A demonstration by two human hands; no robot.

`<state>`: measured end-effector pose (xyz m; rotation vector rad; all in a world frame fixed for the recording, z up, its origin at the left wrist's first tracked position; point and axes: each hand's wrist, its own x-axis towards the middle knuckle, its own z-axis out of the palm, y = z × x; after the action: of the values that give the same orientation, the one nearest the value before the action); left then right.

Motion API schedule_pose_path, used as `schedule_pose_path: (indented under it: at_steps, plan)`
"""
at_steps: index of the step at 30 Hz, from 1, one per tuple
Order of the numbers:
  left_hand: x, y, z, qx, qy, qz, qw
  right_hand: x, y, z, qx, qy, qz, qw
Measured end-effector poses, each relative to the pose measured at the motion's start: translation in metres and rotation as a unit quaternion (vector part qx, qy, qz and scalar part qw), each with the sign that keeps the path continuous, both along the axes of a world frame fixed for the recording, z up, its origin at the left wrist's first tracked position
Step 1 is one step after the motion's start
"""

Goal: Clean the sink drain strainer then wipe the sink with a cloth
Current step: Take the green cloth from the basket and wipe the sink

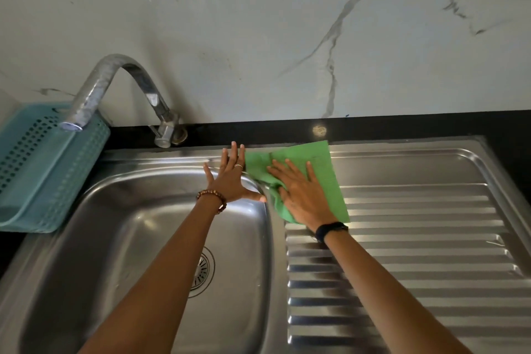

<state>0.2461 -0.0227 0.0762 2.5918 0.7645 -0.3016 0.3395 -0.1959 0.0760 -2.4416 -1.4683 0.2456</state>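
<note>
A green cloth (319, 161) lies spread on the steel sink top at the far corner of the basin, reaching onto the ribbed drainboard (416, 253). My right hand (301, 195) presses flat on the cloth with its fingers spread. My left hand (230, 178) rests open on the sink's back rim (172, 156), just left of the cloth, thumb over the basin edge, holding nothing. The round drain strainer (205, 270) sits in the basin floor, half hidden behind my left forearm.
A curved steel tap (115, 86) rises from the black counter (402, 126) behind the basin, its spout pointing left. A teal perforated plastic basket (43, 169) stands at the sink's left side. A marble-patterned wall backs the counter.
</note>
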Motion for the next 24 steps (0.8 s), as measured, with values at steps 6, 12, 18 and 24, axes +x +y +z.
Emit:
schedule_pose_path:
  at_steps: [6,12,18,24]
  plan:
    - [0.0,0.003,-0.002,0.01,0.002,-0.014,1.0,0.058,-0.088,0.004,-0.017,0.0,-0.141,0.99]
    - [0.0,0.005,-0.006,0.007,-0.011,-0.023,1.0,0.051,-0.092,0.006,-0.026,-0.005,-0.347,0.938]
    - [0.001,0.005,-0.009,-0.015,-0.018,-0.022,1.0,-0.014,-0.004,-0.002,-0.059,-0.025,-0.262,0.963]
    - [0.001,0.001,-0.001,-0.022,-0.021,-0.02,0.999,-0.026,0.009,-0.002,-0.082,-0.037,-0.145,0.985]
